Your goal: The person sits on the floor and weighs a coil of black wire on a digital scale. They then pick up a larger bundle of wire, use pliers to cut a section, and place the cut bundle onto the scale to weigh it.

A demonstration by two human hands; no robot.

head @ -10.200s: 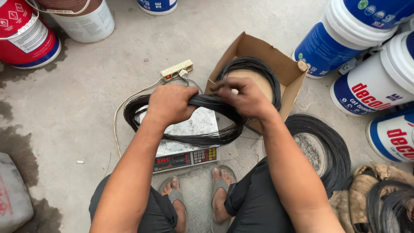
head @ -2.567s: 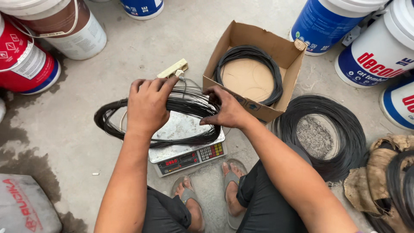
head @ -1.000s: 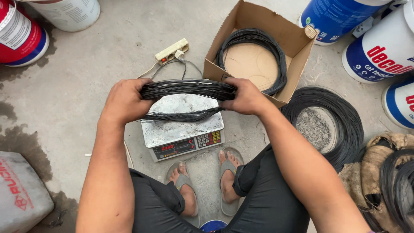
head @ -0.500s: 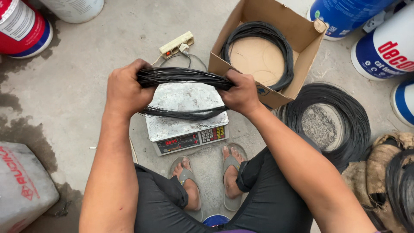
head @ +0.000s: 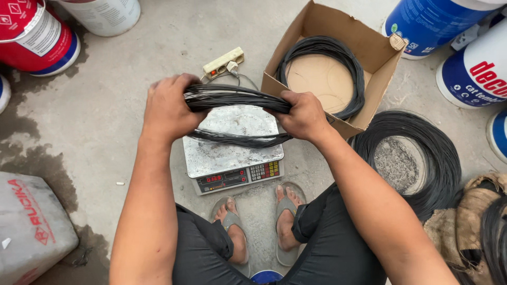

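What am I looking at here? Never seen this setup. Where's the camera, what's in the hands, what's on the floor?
There is no machine: a person is crouching and working with bare hands. The one camera sits on their head and looks down, so the arms come in from the bottom.

The left hand and right hand each grip one end of a coil of thin black wire, squeezed flat into a long loop. It hangs just above a small digital scale with a metal plate, on a concrete floor.

Behind the scale lies a power strip. To the right, an open cardboard box holds another black coil, and a bigger coil lies on the floor. Paint buckets stand around the edges.
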